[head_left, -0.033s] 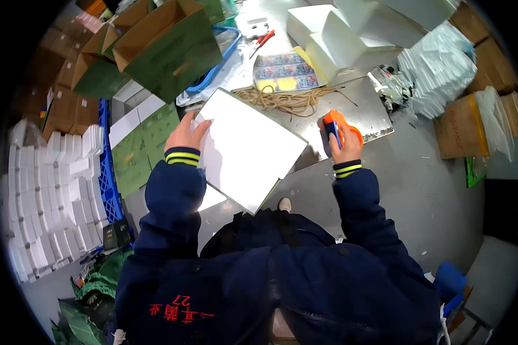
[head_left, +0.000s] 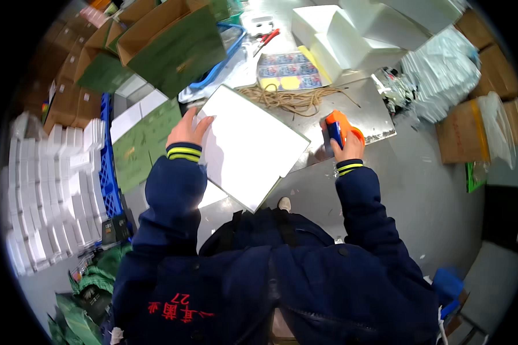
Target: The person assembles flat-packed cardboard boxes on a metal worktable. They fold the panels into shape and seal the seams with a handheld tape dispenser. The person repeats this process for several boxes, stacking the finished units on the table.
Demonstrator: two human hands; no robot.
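Note:
My left hand (head_left: 185, 130) grips the left edge of a large white panel with green edges (head_left: 253, 146), possibly a box lid or base. Its thumb lies on the white face, and the fingers go round the side. The panel sits tilted at an angle at the table's front edge, its near corner close to my body. To the right, my right hand (head_left: 351, 148) is wrapped round an orange and blue tape dispenser (head_left: 338, 119) at the metal tabletop (head_left: 369, 109). A coil of brown rope (head_left: 288, 100) lies just beyond the panel.
Sheets of printed stickers (head_left: 288, 70) and red-handled scissors (head_left: 267, 39) lie farther back. Open green cartons (head_left: 175, 54) stand at the far left, with stacked white boxes (head_left: 52, 195) below. White boxes (head_left: 334, 40) and wrapped bundles (head_left: 440, 72) are at far right; a cardboard carton (head_left: 463, 129) stands on the floor.
The view has shifted very slightly. Both hands keep the same hold on the panel and the tape dispenser.

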